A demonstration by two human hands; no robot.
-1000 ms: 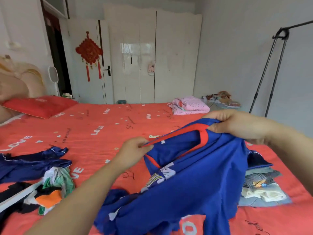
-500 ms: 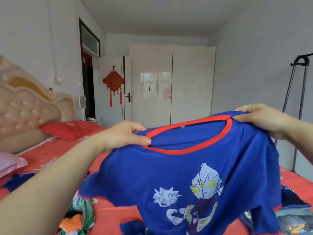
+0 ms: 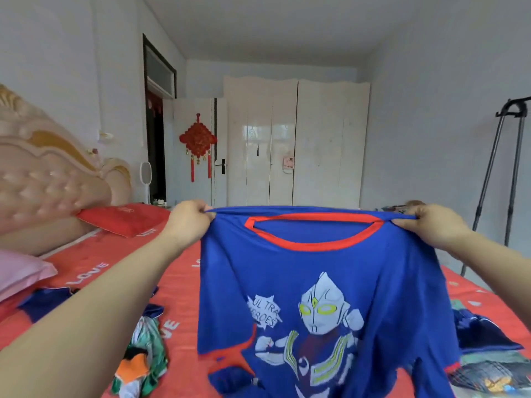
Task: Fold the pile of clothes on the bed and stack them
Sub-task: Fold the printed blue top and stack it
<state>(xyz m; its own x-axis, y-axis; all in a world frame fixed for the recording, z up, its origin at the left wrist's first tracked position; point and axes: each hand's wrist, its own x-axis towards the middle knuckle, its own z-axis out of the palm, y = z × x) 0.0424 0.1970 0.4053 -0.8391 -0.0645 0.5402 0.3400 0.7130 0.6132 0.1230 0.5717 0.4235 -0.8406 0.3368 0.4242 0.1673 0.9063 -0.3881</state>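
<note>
left hand and right hand pinching blue t-shirt shoulders, top edge taut, hem hanging above bed

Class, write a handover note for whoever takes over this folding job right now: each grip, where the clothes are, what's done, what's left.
The left grip pinches one shoulder of the blue T-shirt; the right grip pinches the other.
The shirt hangs spread above the bed, print facing you.
Done: a folded stack lies on the bed, lower right.
To do: fold and stack this shirt, then the loose clothes at lower left.
</note>
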